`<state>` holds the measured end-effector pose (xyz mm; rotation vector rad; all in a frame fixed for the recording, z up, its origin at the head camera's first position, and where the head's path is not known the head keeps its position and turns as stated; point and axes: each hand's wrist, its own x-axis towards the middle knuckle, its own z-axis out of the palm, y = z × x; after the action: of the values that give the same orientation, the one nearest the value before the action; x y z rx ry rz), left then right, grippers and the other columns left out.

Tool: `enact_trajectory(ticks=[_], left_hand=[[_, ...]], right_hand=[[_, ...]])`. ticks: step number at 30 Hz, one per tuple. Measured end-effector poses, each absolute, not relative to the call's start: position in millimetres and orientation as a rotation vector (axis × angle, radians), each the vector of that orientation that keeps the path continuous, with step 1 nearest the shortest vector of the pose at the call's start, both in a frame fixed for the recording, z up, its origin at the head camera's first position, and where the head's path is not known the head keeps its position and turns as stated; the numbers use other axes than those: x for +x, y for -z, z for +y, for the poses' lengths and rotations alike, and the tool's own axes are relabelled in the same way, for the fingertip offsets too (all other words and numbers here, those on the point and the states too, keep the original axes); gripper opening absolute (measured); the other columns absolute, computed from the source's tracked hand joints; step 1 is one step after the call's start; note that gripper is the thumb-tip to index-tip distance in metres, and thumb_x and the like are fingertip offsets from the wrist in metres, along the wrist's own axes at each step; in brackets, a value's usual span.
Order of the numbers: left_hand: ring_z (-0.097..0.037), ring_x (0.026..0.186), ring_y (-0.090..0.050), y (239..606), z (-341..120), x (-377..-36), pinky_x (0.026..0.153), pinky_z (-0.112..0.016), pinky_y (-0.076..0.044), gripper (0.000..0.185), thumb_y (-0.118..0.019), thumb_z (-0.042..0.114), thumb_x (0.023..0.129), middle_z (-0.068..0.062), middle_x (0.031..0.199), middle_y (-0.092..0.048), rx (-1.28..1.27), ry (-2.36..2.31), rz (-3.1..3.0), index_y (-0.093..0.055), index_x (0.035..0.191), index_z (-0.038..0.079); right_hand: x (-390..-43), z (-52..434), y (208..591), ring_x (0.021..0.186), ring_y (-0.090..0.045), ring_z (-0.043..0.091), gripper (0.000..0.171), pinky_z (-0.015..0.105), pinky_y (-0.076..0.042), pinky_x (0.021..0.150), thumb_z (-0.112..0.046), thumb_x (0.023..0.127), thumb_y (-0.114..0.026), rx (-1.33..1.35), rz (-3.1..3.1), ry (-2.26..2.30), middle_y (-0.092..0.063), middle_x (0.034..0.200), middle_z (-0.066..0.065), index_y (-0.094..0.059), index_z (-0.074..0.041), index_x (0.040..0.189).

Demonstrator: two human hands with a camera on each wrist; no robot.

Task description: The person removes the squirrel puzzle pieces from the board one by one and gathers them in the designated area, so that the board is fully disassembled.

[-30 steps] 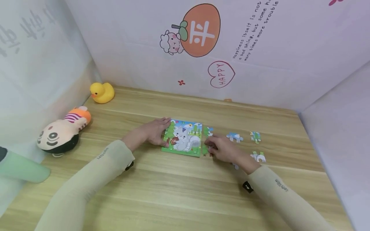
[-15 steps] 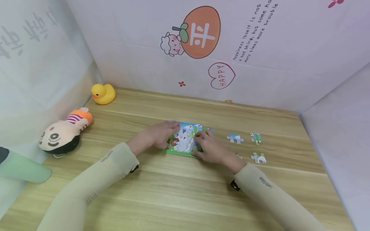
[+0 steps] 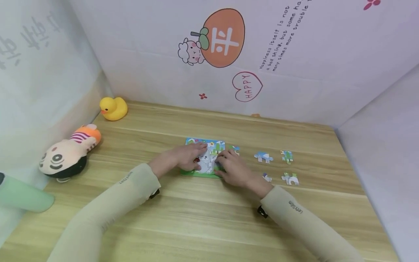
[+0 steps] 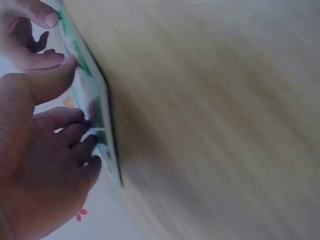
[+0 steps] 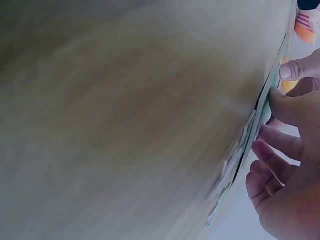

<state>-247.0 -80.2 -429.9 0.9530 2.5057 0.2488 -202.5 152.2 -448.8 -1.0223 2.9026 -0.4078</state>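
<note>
A square picture-puzzle board (image 3: 203, 176) with a grey squirrel and a green lower edge lies flat on the table. My left hand (image 3: 189, 156) rests on its left and middle part, fingertips and thumb touching the surface. Over the right part my right hand (image 3: 235, 168) has its fingertips and thumb down on the picture; whether a puzzle piece lies under them is hidden. In the left wrist view the left hand's fingers (image 4: 75, 135) bend loosely over the board. The right wrist view has the right thumb (image 5: 285, 107) touching the board near its edge.
Right of the board lie several loose jigsaw pieces, among them a blue-and-white piece (image 3: 263, 157), a green piece (image 3: 286, 156) and a grey-and-green piece (image 3: 290, 178). At left are a yellow rubber duck (image 3: 114, 108), a plush toy (image 3: 67, 154) and a green cylinder (image 3: 27, 194).
My right hand has moved left from the pieces beside the board onto the board's right part. My left hand has slid right, from the left edge towards the middle.
</note>
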Motion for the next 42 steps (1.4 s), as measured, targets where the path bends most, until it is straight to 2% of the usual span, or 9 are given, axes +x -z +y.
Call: enact_trajectory(ticks=[5, 9, 12, 16, 20, 24, 30, 33, 42], left_hand=[[-0.028, 0.165, -0.016, 433.3, -81.5, -248.7, 0.137, -0.045, -0.017, 0.081, -0.068, 0.035, 0.101, -0.008, 0.176, -0.017, 0.915, -0.313, 2.5, -0.028, 0.164, 0.005], [-0.028, 0.165, -0.016, 433.5, -81.6, -249.6, 0.137, -0.045, -0.017, 0.081, -0.068, 0.035, 0.101, -0.008, 0.177, -0.017, 0.904, -0.314, 2.498, -0.027, 0.164, 0.006], [-0.028, 0.165, -0.016, 434.4, -81.3, -250.0, 0.137, -0.045, -0.017, 0.081, -0.068, 0.035, 0.101, -0.007, 0.177, -0.017, 0.897, -0.32, 2.502, -0.027, 0.164, 0.006], [-0.028, 0.165, -0.015, 435.6, -80.5, -251.0, 0.137, -0.045, -0.017, 0.08, -0.068, 0.034, 0.101, -0.008, 0.177, -0.017, 0.896, -0.334, 2.505, -0.028, 0.164, 0.005], [-0.029, 0.165, -0.014, 436.4, -80.0, -252.5, 0.137, -0.046, -0.016, 0.08, -0.068, 0.033, 0.101, -0.009, 0.176, -0.017, 0.91, -0.352, 2.497, -0.028, 0.163, 0.004], [-0.03, 0.165, -0.014, 436.7, -80.4, -253.7, 0.137, -0.047, -0.016, 0.08, -0.069, 0.032, 0.101, -0.009, 0.176, -0.017, 0.918, -0.369, 2.497, -0.028, 0.163, 0.003], [-0.029, 0.166, -0.013, 437.4, -82.6, -251.8, 0.137, -0.047, -0.016, 0.08, -0.068, 0.032, 0.101, -0.008, 0.177, -0.015, 0.895, -0.362, 2.489, -0.027, 0.164, 0.005], [-0.029, 0.166, -0.012, 437.9, -82.3, -249.7, 0.137, -0.047, -0.015, 0.08, -0.067, 0.033, 0.101, -0.008, 0.177, -0.014, 0.891, -0.367, 2.479, -0.026, 0.165, 0.006], [-0.029, 0.166, -0.009, 438.9, -83.8, -250.2, 0.137, -0.047, -0.014, 0.08, -0.067, 0.031, 0.101, -0.007, 0.178, -0.012, 0.894, -0.375, 2.472, -0.025, 0.165, 0.006]], right_hand=[[-200.8, 152.0, 451.9, 0.116, -0.061, 0.028, 0.038, 0.045, -0.054, 0.106, -0.028, 0.094, -0.078, -1.023, 2.922, 0.437, -0.069, 0.125, 0.013, -0.071, 0.001, 0.119], [-199.8, 151.5, 452.5, 0.115, -0.064, 0.028, 0.038, 0.047, -0.052, 0.112, -0.026, 0.094, -0.078, -0.991, 2.926, 0.451, -0.07, 0.12, 0.012, -0.068, 0.001, 0.12], [-199.2, 151.0, 452.3, 0.106, -0.067, 0.025, 0.039, 0.044, -0.058, 0.103, -0.023, 0.094, -0.078, -0.937, 2.909, 0.504, -0.07, 0.114, 0.012, -0.065, 0.0, 0.123], [-198.5, 150.5, 450.5, 0.092, -0.068, 0.021, 0.048, 0.035, -0.062, 0.081, -0.017, 0.093, -0.078, -0.878, 2.876, 0.609, -0.07, 0.107, 0.011, -0.057, 0.001, 0.133], [-198.9, 151.8, 447.9, 0.097, -0.07, 0.024, 0.057, 0.038, -0.063, 0.085, -0.014, 0.093, -0.078, -0.902, 2.855, 0.615, -0.071, 0.115, 0.014, -0.052, -0.003, 0.143], [-200.0, 153.0, 444.6, 0.099, -0.071, 0.024, 0.044, 0.04, -0.064, 0.087, -0.011, 0.095, -0.075, -0.98, 2.856, 0.583, -0.072, 0.118, 0.014, -0.061, -0.007, 0.136], [-195.7, 161.4, 439.5, 0.093, -0.069, 0.019, 0.027, 0.032, -0.062, 0.081, -0.007, 0.1, -0.067, -0.989, 2.782, 0.78, -0.073, 0.11, 0.011, -0.064, -0.005, 0.127], [-189.3, 178.6, 434.4, 0.094, -0.068, 0.017, 0.026, 0.029, -0.061, 0.081, -0.005, 0.101, -0.064, -0.925, 2.743, 0.912, -0.071, 0.107, 0.01, -0.064, -0.004, 0.127], [-168.0, 277.0, 419.8, 0.081, -0.069, 0.015, 0.033, 0.02, -0.06, 0.069, 0.011, 0.092, -0.068, -0.859, 2.799, 1.004, -0.069, 0.095, 0.014, -0.062, 0.009, 0.124]])
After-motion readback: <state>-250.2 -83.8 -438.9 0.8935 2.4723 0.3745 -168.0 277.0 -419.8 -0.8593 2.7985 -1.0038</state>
